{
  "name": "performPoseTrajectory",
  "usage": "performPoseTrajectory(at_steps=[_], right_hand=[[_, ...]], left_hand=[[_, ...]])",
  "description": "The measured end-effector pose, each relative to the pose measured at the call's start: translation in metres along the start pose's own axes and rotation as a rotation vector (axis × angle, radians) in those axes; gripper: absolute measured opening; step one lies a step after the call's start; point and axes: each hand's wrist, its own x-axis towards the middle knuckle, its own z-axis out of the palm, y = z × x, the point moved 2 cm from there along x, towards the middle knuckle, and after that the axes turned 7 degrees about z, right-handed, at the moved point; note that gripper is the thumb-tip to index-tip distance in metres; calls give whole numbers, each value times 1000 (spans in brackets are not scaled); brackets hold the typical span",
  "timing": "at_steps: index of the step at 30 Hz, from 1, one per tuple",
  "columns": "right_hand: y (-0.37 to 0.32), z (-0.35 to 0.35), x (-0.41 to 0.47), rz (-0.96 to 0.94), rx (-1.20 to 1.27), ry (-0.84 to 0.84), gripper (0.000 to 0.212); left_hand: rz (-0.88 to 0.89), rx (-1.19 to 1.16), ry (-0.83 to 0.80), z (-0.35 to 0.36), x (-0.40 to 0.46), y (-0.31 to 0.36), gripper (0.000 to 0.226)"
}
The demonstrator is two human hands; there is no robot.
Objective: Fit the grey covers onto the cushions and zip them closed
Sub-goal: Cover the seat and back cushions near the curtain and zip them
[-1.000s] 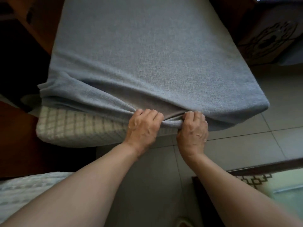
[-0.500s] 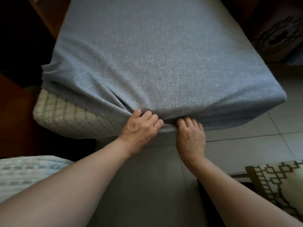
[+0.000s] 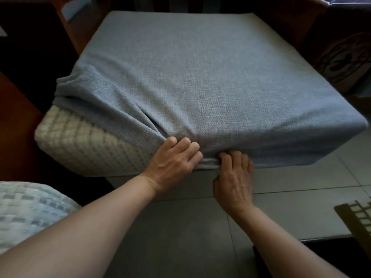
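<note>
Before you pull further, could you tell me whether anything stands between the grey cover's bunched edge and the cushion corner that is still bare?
Nothing visible does. The grey cover is bunched just above the bare corner of the cushion, with only checked cushion fabric below. Both the left hand and right hand grip the cover's front edge.

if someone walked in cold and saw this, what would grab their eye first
The big grey cover stretched over the cushion fills the middle of the view. At its near edge the left hand and right hand both grip bunched fabric. At the near left corner the cushion pokes out bare, cream and checked, with the cover wrinkled above it.
</note>
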Motion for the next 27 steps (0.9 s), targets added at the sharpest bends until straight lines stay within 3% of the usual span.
performPoseTrajectory(at_steps=[5,10,16,22,27], right_hand=[[3,24,-13,-98,-36,177,71],[16,48,-28,-223,-78,242,92],[36,72,-24,-331,-148,296,95],[24,70,10,-344,-112,411,53],[23,70,28,-318,-134,518,72]], left_hand=[[-63,43,3,17,-34,13,33],[-116,129,31,41,-53,35,45],[-98,194,98,61,-58,36,50],[-10,271,81,69,-58,19,46],[12,296,104,65,-51,-1,48]])
